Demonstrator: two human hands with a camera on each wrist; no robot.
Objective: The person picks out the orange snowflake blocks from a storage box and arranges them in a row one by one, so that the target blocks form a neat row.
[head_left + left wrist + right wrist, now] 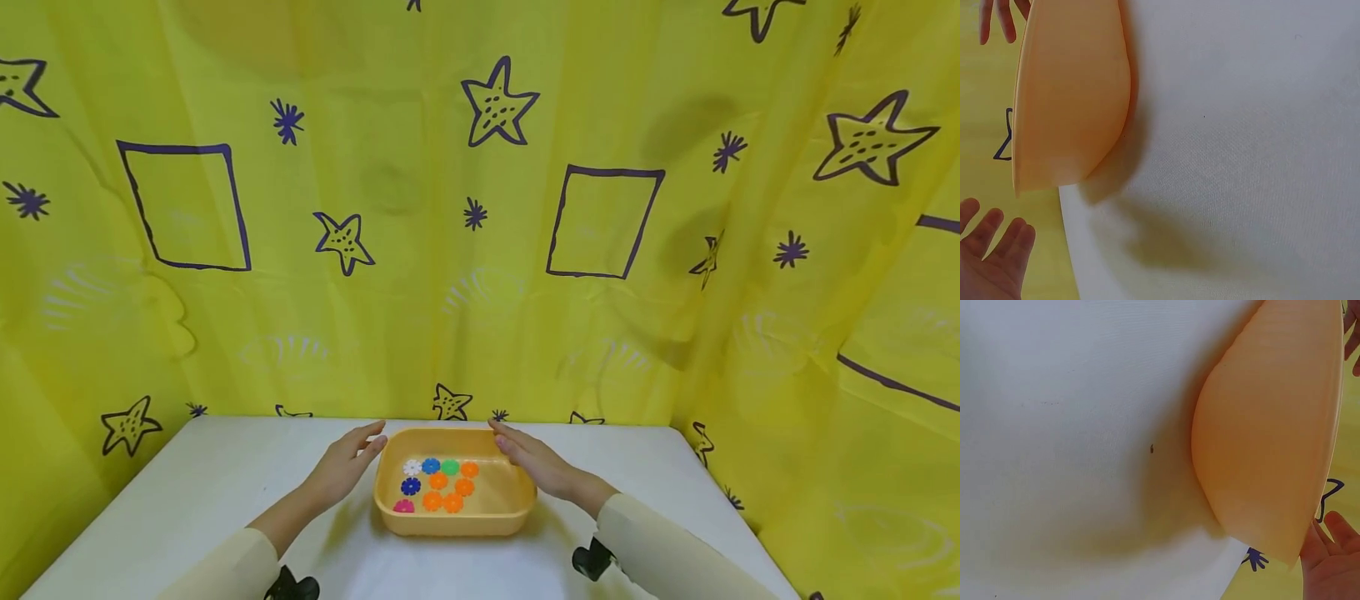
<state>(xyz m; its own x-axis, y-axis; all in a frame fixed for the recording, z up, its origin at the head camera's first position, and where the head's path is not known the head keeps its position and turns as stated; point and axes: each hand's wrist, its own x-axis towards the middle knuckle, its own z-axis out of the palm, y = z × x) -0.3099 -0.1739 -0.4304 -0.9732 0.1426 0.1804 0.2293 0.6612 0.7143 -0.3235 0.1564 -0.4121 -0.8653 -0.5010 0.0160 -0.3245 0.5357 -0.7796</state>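
A left hand [345, 462] and right hand [542, 464], fingers extended and gripping nothing, flank an orange tray [453, 525] on a white table [240, 458], where a lopsided nudge from either side could skid it and jumble the loose flower-shaped pieces [438, 481] inside

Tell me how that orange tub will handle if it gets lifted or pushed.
The tub looks like thin moulded plastic, so probably stiff and light. Its broad, low shape suggests sliding rather than tipping. The loose-looking discs lying inside would likely shift if it tilted.
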